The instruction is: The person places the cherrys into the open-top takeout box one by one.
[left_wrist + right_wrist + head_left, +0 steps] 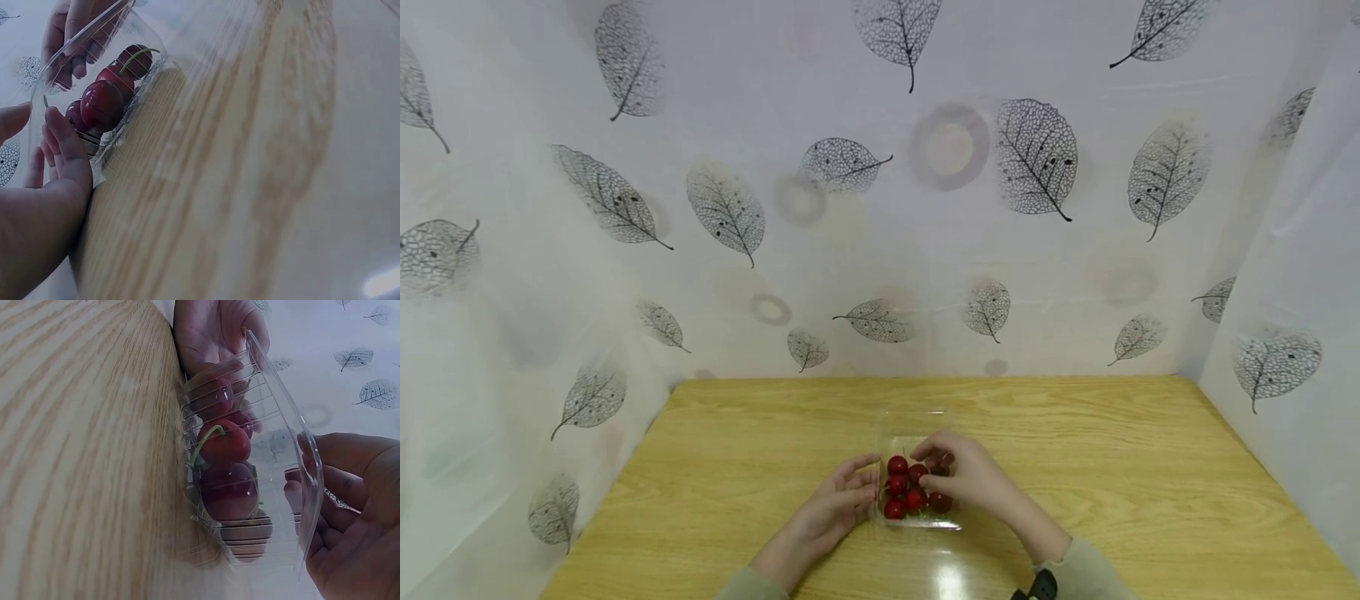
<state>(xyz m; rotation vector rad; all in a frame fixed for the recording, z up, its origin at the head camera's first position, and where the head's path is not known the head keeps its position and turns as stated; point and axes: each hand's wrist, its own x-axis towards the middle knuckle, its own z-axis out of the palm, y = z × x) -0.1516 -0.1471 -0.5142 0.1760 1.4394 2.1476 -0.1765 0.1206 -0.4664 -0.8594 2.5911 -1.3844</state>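
Note:
A clear plastic box stands on the table with several dark red cherries in its near part. Some cherries have green stems, such as the cherry in the right wrist view. My left hand rests its loosely bent fingers against the box's left wall. Over the right rim reaches my right hand, thumb and fingers apart above the cherries. In the right wrist view its fingertips show through the clear wall, with no cherry seen between them. The hand hides some cherries in the head view.
The wooden table spreads around the box on all sides. White sheeting printed with black leaves hangs behind the table and along both sides. A dark band is on the right wrist, at the sleeve.

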